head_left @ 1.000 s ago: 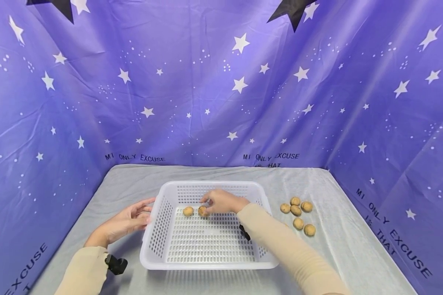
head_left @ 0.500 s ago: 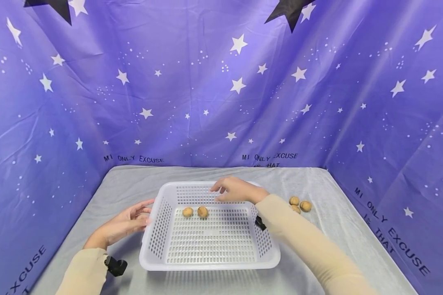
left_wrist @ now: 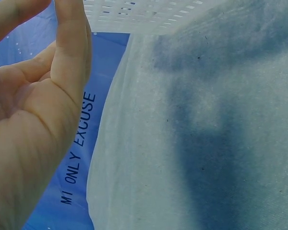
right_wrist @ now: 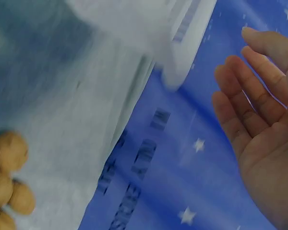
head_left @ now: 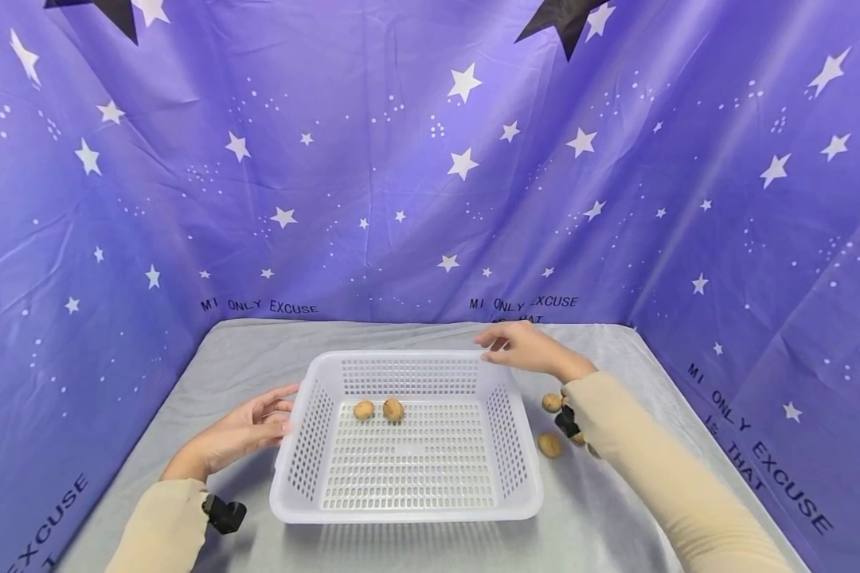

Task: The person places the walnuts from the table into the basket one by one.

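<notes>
A white perforated basket (head_left: 405, 513) sits mid-table with two walnuts (head_left: 377, 410) on its floor near the far wall. My left hand (head_left: 247, 430) rests with relaxed fingers against the basket's left wall, holding nothing; its palm (left_wrist: 33, 120) fills the left wrist view. My right hand (head_left: 521, 348) hovers above the basket's far right corner, fingers straight and empty, and its palm (right_wrist: 264, 139) shows in the right wrist view. More loose walnuts (head_left: 550, 444) lie on the cloth right of the basket, partly hidden by my right forearm; three walnuts (right_wrist: 8, 179) show in the right wrist view.
A grey cloth (head_left: 258, 358) covers the table. A purple star-printed backdrop (head_left: 430, 175) closes in the back and both sides. A small black wrist camera (head_left: 222, 513) sits on my left sleeve.
My right hand let go of a walnut inside the basket, then rose and moved right to the far right corner. The left hand stayed put.
</notes>
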{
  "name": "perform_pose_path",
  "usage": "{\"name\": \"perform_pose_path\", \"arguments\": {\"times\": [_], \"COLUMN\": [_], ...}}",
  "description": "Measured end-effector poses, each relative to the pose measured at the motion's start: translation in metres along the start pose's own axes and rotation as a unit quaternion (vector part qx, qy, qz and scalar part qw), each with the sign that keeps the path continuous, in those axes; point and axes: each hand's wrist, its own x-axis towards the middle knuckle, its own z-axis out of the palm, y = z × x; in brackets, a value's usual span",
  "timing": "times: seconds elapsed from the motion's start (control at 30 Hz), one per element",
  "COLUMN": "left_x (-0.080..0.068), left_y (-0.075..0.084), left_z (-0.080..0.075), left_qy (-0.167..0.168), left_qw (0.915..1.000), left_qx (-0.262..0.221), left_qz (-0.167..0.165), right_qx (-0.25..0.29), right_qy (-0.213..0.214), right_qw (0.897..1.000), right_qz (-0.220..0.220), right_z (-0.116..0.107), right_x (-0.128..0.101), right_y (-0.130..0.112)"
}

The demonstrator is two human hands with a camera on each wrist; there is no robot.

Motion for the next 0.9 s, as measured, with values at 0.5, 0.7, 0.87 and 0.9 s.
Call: {"name": "perform_pose_path", "arguments": {"times": [0.5,0.7,0.87,0.9], "left_x": [-0.001,0.000,0.000,0.000], "left_y": [0.001,0.000,-0.001,-0.001], "left_z": [0.001,0.000,0.001,0.001], "left_qy": [0.009,0.008,0.008,0.009], "left_qw": [0.9999,1.0000,0.9999,0.9999], "left_qx": [-0.002,-0.003,-0.006,-0.005], "left_qz": [-0.005,-0.004,-0.003,-0.002], "right_qx": [0.004,0.003,0.019,0.023], "right_qy": [0.023,0.015,0.006,0.005], "right_qw": [0.997,0.994,0.991,0.991], "right_qz": [0.074,0.110,0.131,0.129], "right_z": [0.006,0.019,0.029,0.031], "right_x": [-0.065,-0.083,-0.089,-0.090], "right_y": [0.081,0.100,0.108,0.109]}}
